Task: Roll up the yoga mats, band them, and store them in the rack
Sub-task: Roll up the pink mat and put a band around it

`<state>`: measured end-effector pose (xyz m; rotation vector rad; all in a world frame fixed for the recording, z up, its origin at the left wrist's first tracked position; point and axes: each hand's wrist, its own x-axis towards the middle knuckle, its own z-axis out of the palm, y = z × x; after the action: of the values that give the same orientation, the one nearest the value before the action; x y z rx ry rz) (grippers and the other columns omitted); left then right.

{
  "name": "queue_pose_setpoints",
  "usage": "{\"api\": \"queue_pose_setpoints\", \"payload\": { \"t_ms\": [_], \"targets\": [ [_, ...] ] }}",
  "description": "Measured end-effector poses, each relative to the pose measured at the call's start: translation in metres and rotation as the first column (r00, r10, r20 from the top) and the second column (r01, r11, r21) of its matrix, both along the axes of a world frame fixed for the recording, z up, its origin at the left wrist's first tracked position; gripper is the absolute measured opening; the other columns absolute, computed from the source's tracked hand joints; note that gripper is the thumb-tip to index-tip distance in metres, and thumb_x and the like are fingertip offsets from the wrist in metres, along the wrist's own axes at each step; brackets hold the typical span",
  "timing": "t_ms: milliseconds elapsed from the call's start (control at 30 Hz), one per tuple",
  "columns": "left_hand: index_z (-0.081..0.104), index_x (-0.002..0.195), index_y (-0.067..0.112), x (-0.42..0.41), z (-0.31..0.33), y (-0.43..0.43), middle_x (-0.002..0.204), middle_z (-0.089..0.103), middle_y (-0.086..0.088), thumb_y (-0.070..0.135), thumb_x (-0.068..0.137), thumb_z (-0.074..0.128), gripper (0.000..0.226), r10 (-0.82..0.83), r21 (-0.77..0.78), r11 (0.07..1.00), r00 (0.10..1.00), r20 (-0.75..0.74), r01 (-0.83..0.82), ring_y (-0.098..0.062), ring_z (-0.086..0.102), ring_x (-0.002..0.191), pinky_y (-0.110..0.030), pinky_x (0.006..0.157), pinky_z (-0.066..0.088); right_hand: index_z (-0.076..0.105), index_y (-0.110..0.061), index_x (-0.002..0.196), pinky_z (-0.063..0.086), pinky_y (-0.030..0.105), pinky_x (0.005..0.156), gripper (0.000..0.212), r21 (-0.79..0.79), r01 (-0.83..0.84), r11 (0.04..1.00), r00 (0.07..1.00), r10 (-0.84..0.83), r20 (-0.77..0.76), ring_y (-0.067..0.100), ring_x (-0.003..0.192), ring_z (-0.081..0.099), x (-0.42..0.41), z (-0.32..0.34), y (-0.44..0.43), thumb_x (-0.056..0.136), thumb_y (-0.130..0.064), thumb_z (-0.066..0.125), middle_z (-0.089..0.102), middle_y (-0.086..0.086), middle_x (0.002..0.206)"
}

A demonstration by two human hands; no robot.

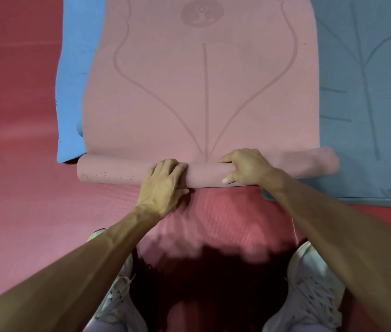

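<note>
A pink yoga mat (199, 92) with printed lines and a round logo lies flat, stretching away from me. Its near end is rolled into a tight tube (117, 172) lying crosswise. My left hand (163, 185) grips the roll just left of its middle, fingers over the top and thumb at the near side. My right hand (244, 167) grips the roll right of its middle, fingers curled over the far side and thumb on the front. A light blue mat (74, 80) lies under the pink one at the left. A grey-blue mat (369, 92) lies at the right.
Red ribbed flooring (15, 140) covers the ground on the left and beneath me. My two white laced shoes (314, 295) stand at the bottom of the view, just behind the roll. No rack or band is in view.
</note>
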<state>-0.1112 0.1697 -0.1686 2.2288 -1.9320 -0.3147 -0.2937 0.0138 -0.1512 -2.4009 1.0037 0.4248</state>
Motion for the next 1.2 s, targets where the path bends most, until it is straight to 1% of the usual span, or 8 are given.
{"api": "queue_pose_setpoints", "payload": {
  "t_ms": [100, 300, 433, 567, 667, 900, 1100, 1200],
  "targets": [
    [0.054, 0.128, 0.016, 0.0, -0.003, -0.004, 0.12, 0.056, -0.005, 0.031, 0.065, 0.082, 0.07, -0.022, 0.059, 0.998, 0.998, 0.06, 0.018, -0.027, 0.05, 0.115, -0.036, 0.099, 0.034, 0.055, -0.025, 0.134, 0.031, 0.028, 0.1, 0.061, 0.05, 0.006, 0.999, 0.999, -0.004, -0.036, 0.017, 0.127, 0.049, 0.006, 0.001, -0.009, 0.078, -0.035, 0.076, 0.058, -0.007, 0.135],
    [0.053, 0.131, 0.027, 0.008, 0.006, -0.03, 0.121, 0.057, 0.002, 0.031, 0.079, 0.069, 0.054, -0.038, 0.207, 0.978, 0.993, 0.108, 0.015, -0.022, 0.05, 0.113, -0.031, 0.093, 0.035, 0.059, -0.024, 0.119, 0.029, 0.025, 0.088, 0.05, 0.098, 0.105, 0.99, 0.992, -0.111, 0.057, 0.018, 0.113, 0.055, 0.002, -0.005, -0.012, 0.075, -0.032, 0.079, 0.063, -0.008, 0.119],
    [0.052, 0.133, 0.032, 0.015, 0.015, -0.044, 0.116, 0.059, 0.001, 0.036, 0.081, 0.067, 0.054, -0.071, 0.294, 0.955, 0.993, 0.095, 0.041, -0.024, 0.052, 0.109, -0.035, 0.081, 0.043, 0.056, -0.024, 0.13, 0.034, 0.029, 0.098, 0.053, 0.084, 0.093, 0.992, 0.989, -0.102, 0.108, 0.02, 0.12, 0.051, -0.004, -0.005, -0.005, 0.08, -0.033, 0.074, 0.06, -0.003, 0.128],
    [0.059, 0.127, 0.035, 0.019, 0.025, -0.063, 0.113, 0.063, 0.0, 0.033, 0.075, 0.073, 0.054, -0.062, 0.364, 0.931, 0.993, 0.097, 0.023, -0.025, 0.059, 0.107, -0.031, 0.078, 0.045, 0.052, -0.02, 0.137, 0.03, 0.036, 0.106, 0.052, -0.146, 0.058, 0.988, 0.983, -0.031, 0.181, 0.024, 0.122, 0.046, -0.015, -0.013, 0.014, 0.089, -0.033, 0.065, 0.053, 0.004, 0.128],
    [0.064, 0.119, 0.037, 0.023, 0.032, -0.084, 0.113, 0.067, 0.001, 0.035, 0.07, 0.079, 0.051, -0.024, 0.457, 0.89, 0.997, 0.067, -0.01, -0.023, 0.062, 0.105, -0.025, 0.073, 0.04, 0.064, -0.009, 0.12, 0.044, 0.044, 0.094, 0.057, -0.432, 0.091, 0.898, 0.958, 0.04, 0.285, 0.033, 0.108, 0.058, -0.019, -0.021, 0.032, 0.069, -0.027, 0.082, 0.061, 0.01, 0.115],
    [0.069, 0.111, 0.034, 0.026, 0.036, -0.098, 0.108, 0.069, 0.002, 0.028, 0.074, 0.074, 0.038, 0.004, 0.485, 0.875, 1.0, 0.001, -0.004, -0.021, 0.063, 0.1, -0.024, 0.071, 0.039, 0.059, -0.007, 0.126, 0.036, 0.053, 0.105, 0.091, -0.492, 0.058, 0.869, 0.988, 0.021, 0.154, 0.03, 0.112, 0.057, -0.011, -0.032, 0.043, 0.045, -0.033, 0.092, 0.061, 0.008, 0.12],
    [0.055, 0.121, 0.021, 0.023, 0.032, -0.093, 0.115, 0.064, -0.009, 0.029, 0.077, 0.066, 0.047, -0.019, 0.476, 0.88, 0.999, 0.033, 0.001, -0.031, 0.06, 0.105, -0.03, 0.074, 0.04, 0.068, -0.009, 0.104, 0.048, 0.046, 0.081, 0.071, -0.468, 0.08, 0.88, 0.985, 0.001, 0.171, 0.029, 0.084, 0.063, 0.0, -0.036, 0.021, 0.04, -0.024, 0.094, 0.065, 0.005, 0.092],
    [0.046, 0.124, 0.016, 0.022, 0.03, -0.08, 0.12, 0.058, -0.008, 0.025, 0.083, 0.059, 0.045, 0.018, 0.435, 0.9, 1.0, 0.015, -0.023, -0.031, 0.055, 0.11, -0.036, 0.086, 0.041, 0.067, -0.012, 0.107, 0.048, 0.041, 0.079, 0.053, -0.387, 0.017, 0.922, 0.992, 0.033, 0.123, 0.03, 0.087, 0.063, 0.003, -0.027, 0.004, 0.06, -0.025, 0.088, 0.064, 0.004, 0.092]
  ]
}}
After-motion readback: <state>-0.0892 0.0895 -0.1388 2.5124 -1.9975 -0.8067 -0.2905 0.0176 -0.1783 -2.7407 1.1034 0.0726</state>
